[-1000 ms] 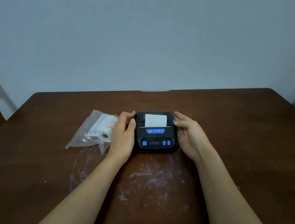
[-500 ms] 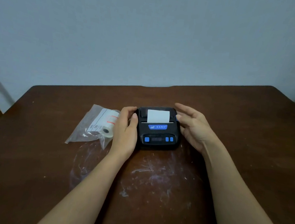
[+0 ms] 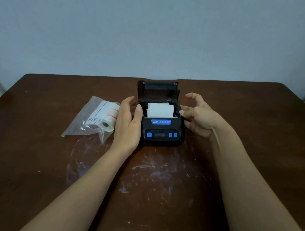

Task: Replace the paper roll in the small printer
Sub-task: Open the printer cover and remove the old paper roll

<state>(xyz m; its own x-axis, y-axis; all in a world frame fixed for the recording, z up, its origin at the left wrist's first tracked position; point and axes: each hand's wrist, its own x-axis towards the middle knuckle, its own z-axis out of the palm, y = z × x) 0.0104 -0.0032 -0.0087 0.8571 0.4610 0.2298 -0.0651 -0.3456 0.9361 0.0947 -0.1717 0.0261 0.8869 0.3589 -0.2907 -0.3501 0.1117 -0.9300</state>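
I see the small black plastic printer with blue buttons (image 3: pixel 160 129) sitting near the middle of the dark brown wooden surface (image 3: pixel 242 126), and its hinged black lid (image 3: pixel 157 90) stands open at the printer's 12 o'clock edge, tilted back. In the open bay lies the white paper roll (image 3: pixel 160 110), its loose end curling up; I judge this to be the roll to come out, so the opening step looks done and the removal is not yet done. My left hand (image 3: pixel 128 123) rests flat against the printer's 9 o'clock side, thumb on the top edge near the bay, fingers extended and gripping nothing beyond steadying the body. My right hand (image 3: pixel 198 117) sits at the 3 o'clock side, its thumb tip touching the printer's corner, the other fingers spread and curled loosely in the air, holding nothing. Further out at 9 o'clock, just beyond my left hand, lies a clear plastic bag (image 3: pixel 87 122) with the white replacement paper roll with red markings (image 3: pixel 107 118) still sealed inside, as far as I can tell. What I think remains: lift out the roll in the bay, unbag the new one, seat it and shut the lid.
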